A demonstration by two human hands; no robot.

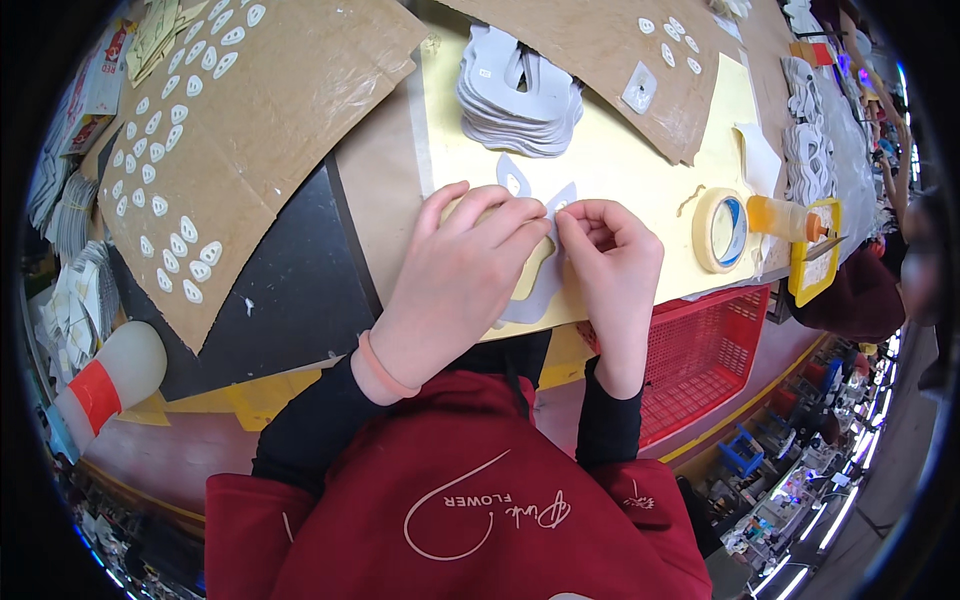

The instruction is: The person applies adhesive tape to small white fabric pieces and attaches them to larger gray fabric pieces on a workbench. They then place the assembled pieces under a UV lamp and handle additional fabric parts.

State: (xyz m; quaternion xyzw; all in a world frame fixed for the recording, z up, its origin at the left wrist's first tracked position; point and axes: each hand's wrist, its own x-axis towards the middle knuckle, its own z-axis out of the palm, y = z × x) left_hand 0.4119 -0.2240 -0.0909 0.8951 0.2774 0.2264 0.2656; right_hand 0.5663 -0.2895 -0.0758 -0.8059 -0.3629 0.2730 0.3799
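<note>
1. Tape roll (705,240), right of the grip.
2. Bottle of amber liquid (772,216), farther right of the grip, near the tape.
3. Yellow tray (797,275), right of the bottle.
4. Red basket (715,355), below-right of the grip.
5. Red-banded whitish container (138,362), well left of the grip.

You have bright, even light around your fingers (600,210), with soft, faint shadows close beneath them. Strip lights (838,519) glare far right of your fingers, lower in view. Fisheye distortion bends outlying edges; the surrounding rim is black. Distant detail rightward is indistinct.
</note>
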